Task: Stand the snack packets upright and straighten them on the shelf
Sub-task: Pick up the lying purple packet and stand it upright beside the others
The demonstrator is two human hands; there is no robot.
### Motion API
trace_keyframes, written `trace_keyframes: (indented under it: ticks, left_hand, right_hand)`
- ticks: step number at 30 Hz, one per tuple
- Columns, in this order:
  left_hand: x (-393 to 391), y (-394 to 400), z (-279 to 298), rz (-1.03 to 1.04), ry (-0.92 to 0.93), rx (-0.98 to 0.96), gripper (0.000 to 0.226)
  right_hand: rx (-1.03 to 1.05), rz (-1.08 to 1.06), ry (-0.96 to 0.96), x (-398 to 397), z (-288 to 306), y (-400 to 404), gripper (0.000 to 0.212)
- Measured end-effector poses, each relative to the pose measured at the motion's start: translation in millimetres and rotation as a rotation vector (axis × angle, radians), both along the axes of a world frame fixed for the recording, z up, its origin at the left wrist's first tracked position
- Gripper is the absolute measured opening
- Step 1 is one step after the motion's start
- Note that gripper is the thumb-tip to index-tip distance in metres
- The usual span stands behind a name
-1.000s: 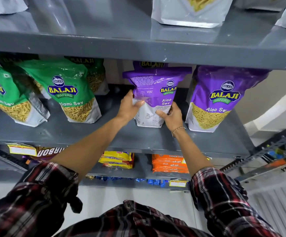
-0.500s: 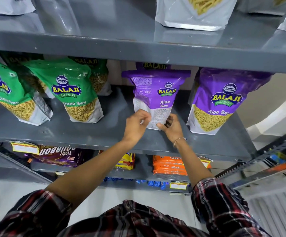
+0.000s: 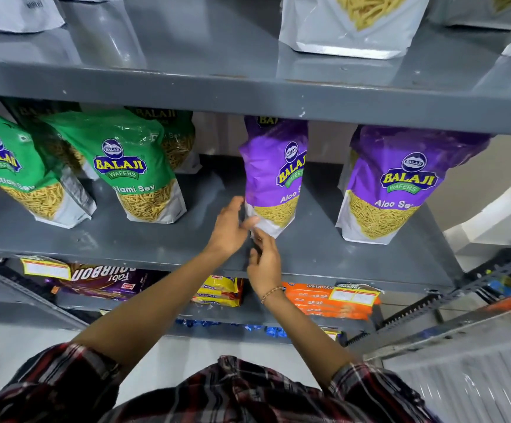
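The purple packet (image 3: 274, 175) stood at 12 o'clock from both hands. Left hand (image 3: 228, 228) pinched its bottom corner. Right hand (image 3: 265, 261) hung loose-fingered, just below.

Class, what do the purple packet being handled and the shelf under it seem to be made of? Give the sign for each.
Purple packet: likely glossy plastic film; it creases and glints. Shelf: probably grey painted metal; smooth sheen, chipped specks along the edges.

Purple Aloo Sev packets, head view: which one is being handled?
The left purple packet, mid-shelf. The left hand pinches its bottom-left corner, right hand just below. The right purple packet stands untouched.
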State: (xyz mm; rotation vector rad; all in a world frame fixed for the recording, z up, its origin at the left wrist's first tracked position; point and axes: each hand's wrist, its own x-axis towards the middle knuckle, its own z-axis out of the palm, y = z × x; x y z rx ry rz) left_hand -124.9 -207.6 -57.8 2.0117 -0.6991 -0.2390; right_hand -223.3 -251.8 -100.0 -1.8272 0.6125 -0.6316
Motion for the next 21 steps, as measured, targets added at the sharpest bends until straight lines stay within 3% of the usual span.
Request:
trace_keyframes:
  ticks: [3,5,10,14,16,19,21]
  left_hand:
    - [19.2,4.2,-3.7,-0.036,0.009,0.078,0.028]
    - [29.5,4.9,-3.0,-0.085,0.04,0.088,0.031]
    - [48.6,-0.8,4.9,-0.186,0.108,0.06,0.031]
    - [59.0,-5.0,14.8,-0.268,0.127,0.047,0.031]
    - [63.0,-8.8,16.4,-0.245,0.052,0.081,0.029]
    - [66.6,-12.9,9.9,-0.141,-0.029,0.1,0.029]
    - [67.0,-12.3,2.0,-0.149,0.04,0.066,0.035]
  right_hand:
    - [-0.039,-0.067,-0.05,-4.7,0.8,-16.5,0.021]
    - [-0.047,-0.159,-0.082,-8.1,0.2,-37.9,0.017]
    - [0.004,-0.124,0.015,-8.2,-3.2,-105.5,0.048]
    - [0.086,0.153,0.145,-2.4,-0.9,-139.6,0.089]
    - [0.103,0.248,0.176,1.3,2.1,-146.3,0.09]
    - [0.118,0.279,0.206,6.4,4.2,-147.4,0.074]
    - [0.15,0.273,0.185,8.1,3.8,-146.2,0.07]
